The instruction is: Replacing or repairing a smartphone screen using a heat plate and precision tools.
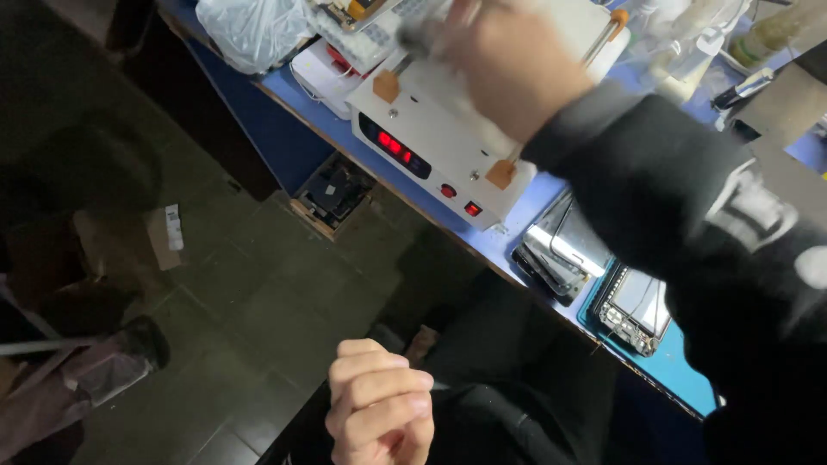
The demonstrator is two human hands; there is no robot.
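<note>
Two hands appear in the head view. The right hand [508, 65], on a dark-sleeved arm coming from the right edge, is over the top plate of a white machine [431, 129] that stands at the front edge of the blue worktop [284, 95]. The hand is blurred, so how far it is open cannot be told. A grey smear at its fingertips may be something held, but this is not certain. The left hand [379, 409] is low in the frame, above the lap and well apart from the worktop. It is curled into a loose fist, with nothing seen in it.

The machine's front face carries a red display [394, 146] and two small red lights below it. Orange blocks [386, 86] sit at the corners of its top plate. Just to its right, flat glass panels [560, 250] lie stacked, and a framed panel [636, 306] rests on a teal mat. A plastic bag [250, 30] sits further along, and an open box [332, 194] stands on the floor beneath.

Judged from these positions, work at the machine's plate is in hand, done with the right hand alone. Any next move there calls for a steady, clearly seen grip at the plate, kept clear of the orange blocks and the panels nearby.
</note>
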